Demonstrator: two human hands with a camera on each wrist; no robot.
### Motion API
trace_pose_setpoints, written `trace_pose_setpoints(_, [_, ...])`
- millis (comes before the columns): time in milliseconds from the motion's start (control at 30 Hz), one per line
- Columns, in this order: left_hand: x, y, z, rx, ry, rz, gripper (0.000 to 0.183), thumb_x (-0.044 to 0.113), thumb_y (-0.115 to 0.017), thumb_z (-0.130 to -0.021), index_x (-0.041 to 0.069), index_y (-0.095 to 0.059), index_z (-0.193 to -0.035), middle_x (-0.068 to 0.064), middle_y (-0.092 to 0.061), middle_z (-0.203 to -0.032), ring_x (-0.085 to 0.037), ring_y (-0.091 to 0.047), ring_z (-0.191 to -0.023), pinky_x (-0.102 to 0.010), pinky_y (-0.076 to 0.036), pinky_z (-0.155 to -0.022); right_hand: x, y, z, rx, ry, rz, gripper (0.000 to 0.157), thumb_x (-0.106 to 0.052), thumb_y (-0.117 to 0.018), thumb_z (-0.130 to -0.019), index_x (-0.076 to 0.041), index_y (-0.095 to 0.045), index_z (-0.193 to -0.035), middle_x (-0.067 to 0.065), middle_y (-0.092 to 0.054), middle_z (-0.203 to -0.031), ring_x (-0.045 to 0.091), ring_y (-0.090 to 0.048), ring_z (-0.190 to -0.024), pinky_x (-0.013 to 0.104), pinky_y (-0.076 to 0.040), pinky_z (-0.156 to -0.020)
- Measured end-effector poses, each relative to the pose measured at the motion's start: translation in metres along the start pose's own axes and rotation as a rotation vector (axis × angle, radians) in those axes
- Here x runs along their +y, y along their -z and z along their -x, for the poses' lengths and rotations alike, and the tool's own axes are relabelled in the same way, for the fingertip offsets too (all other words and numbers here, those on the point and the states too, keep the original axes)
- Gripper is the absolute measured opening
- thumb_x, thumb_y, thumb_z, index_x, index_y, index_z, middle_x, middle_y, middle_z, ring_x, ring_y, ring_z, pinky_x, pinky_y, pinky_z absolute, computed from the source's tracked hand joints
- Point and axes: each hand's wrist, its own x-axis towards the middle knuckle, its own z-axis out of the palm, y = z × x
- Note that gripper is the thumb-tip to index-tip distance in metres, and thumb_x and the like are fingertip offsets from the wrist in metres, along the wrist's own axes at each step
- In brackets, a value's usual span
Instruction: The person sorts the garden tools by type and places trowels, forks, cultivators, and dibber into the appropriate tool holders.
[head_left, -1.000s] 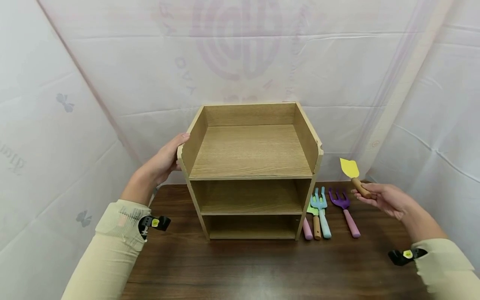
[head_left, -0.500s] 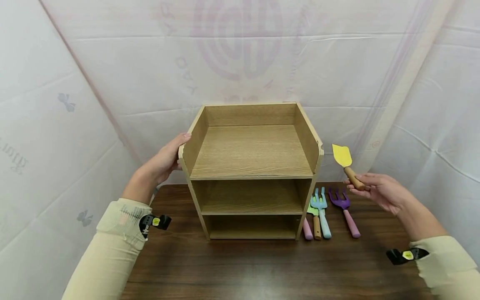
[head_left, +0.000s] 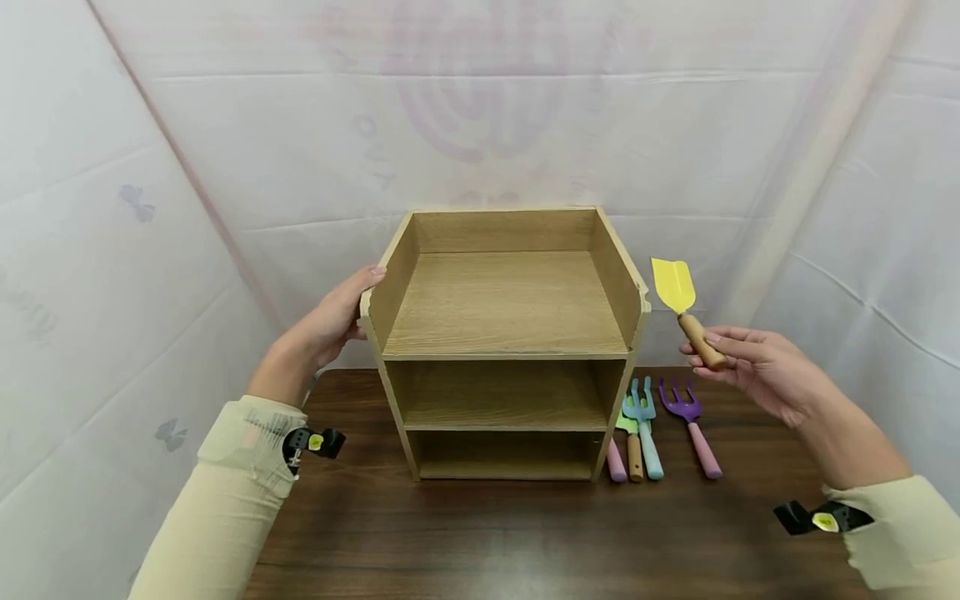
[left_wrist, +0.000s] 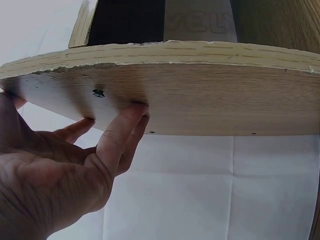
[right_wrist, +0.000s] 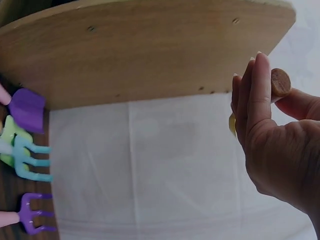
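A small wooden shelf unit (head_left: 502, 304) stands on the table, with a railed top and two compartments below. My left hand (head_left: 333, 317) grips its left side panel, the thumb over the upper edge; in the left wrist view the fingers (left_wrist: 120, 135) press against the panel's outer face. To the right of the unit, my right hand (head_left: 761, 367) holds a hand trowel (head_left: 673, 285) by its wooden handle, the yellow blade raised up and leftward. The right wrist view shows the butt of the handle (right_wrist: 281, 82) between thumb and fingers, the blade mostly hidden behind them.
On the table (head_left: 480, 542), right of the unit, lie a light-blue hand fork (head_left: 647, 437), a green tool with a wooden handle (head_left: 635, 458) and a purple fork (head_left: 686, 410). A purple shovel (right_wrist: 27, 110) lies closest to the unit. White cloth walls (head_left: 300, 150) surround the table.
My right hand has raised the trowel and brought it leftward, closer to the shelf unit's top right side. My left hand keeps its grip on the left panel.
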Motion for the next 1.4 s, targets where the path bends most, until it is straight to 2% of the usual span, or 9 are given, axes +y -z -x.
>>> trace_pose_setpoints(200, [0.000, -0.003, 0.000, 0.002, 0.014, 0.007, 0.075, 0.064, -0.032, -0.107, 0.023, -0.023, -0.169, -0.024, -0.046, -0.151, -0.013, -0.067, -0.105, -0.027, -0.060, -0.084, -0.011, -0.016, 0.003, -0.015, 0.036, 0.038, 0.039, 0.000, -0.035, -0.115, -0.004, -0.070, -0.129, 0.013, -0.079, -0.122, 0.017, -0.079, -0.109, 0.027, -0.063, -0.093])
trace_pose_setpoints(467, [0.001, -0.004, 0.000, -0.001, -0.004, 0.018, 0.074, 0.063, -0.032, -0.108, 0.020, -0.024, -0.168, -0.024, -0.047, -0.149, -0.011, -0.068, -0.103, -0.027, -0.060, -0.083, -0.029, -0.030, 0.002, 0.007, 0.068, 0.092, 0.037, 0.001, -0.036, -0.114, -0.003, -0.069, -0.129, 0.013, -0.079, -0.122, 0.016, -0.078, -0.107, 0.026, -0.064, -0.089])
trace_pose_setpoints(833, [0.002, -0.005, -0.002, 0.014, 0.006, 0.021, 0.073, 0.063, -0.033, -0.108, 0.023, -0.025, -0.168, -0.022, -0.048, -0.150, -0.009, -0.068, -0.101, -0.025, -0.060, -0.083, -0.047, -0.054, -0.003, -0.032, 0.120, 0.164, 0.036, 0.000, -0.035, -0.115, -0.001, -0.065, -0.134, 0.012, -0.077, -0.124, 0.016, -0.076, -0.106, 0.027, -0.064, -0.088])
trace_pose_setpoints(1000, [0.001, -0.004, -0.001, 0.017, 0.003, 0.019, 0.073, 0.063, -0.033, -0.108, 0.023, -0.025, -0.168, -0.018, -0.051, -0.143, -0.009, -0.067, -0.100, -0.025, -0.059, -0.082, -0.049, -0.071, -0.007, -0.054, 0.135, 0.172, 0.037, 0.000, -0.036, -0.114, -0.001, -0.066, -0.135, 0.011, -0.078, -0.124, 0.017, -0.078, -0.097, 0.028, -0.065, -0.087])
trace_pose_setpoints(1133, [0.000, -0.003, 0.000, 0.024, -0.007, 0.021, 0.073, 0.062, -0.034, -0.108, 0.022, -0.026, -0.168, -0.014, -0.053, -0.137, -0.009, -0.066, -0.097, -0.025, -0.059, -0.079, -0.048, -0.087, -0.011, -0.094, 0.149, 0.166, 0.036, 0.001, -0.037, -0.114, 0.000, -0.065, -0.137, 0.013, -0.078, -0.124, 0.016, -0.079, -0.099, 0.028, -0.065, -0.087])
trace_pose_setpoints(1400, [0.000, -0.002, 0.001, 0.022, 0.004, 0.019, 0.075, 0.064, -0.034, -0.107, 0.024, -0.023, -0.170, -0.021, -0.048, -0.147, -0.011, -0.066, -0.103, -0.026, -0.060, -0.082, -0.043, -0.113, -0.022, -0.091, 0.126, 0.164, 0.031, -0.001, -0.041, -0.114, 0.000, -0.063, -0.135, 0.014, -0.079, -0.122, 0.019, -0.079, -0.100, 0.031, -0.066, -0.086])
